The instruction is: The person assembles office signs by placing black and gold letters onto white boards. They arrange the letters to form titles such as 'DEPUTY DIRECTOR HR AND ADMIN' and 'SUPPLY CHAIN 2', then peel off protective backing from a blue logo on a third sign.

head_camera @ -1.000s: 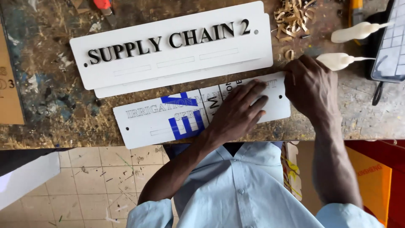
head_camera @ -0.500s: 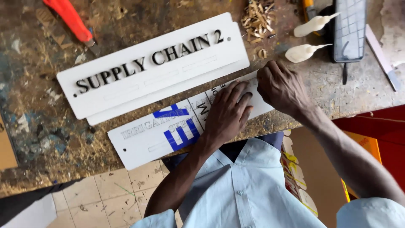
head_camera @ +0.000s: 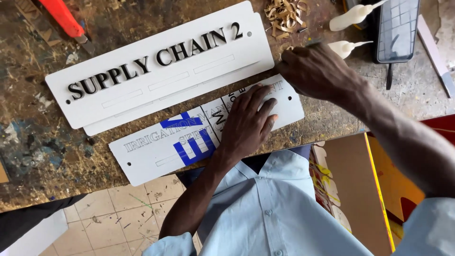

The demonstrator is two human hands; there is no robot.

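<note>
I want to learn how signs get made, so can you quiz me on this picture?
1. True or false: the left hand lies flat on the lower white sign.
2. What colour is the tool handle at the top left? A green, B red, C yellow.
3. Which hand is nearer the phone?

Key: 1 true. 2 B. 3 the right hand.
</note>
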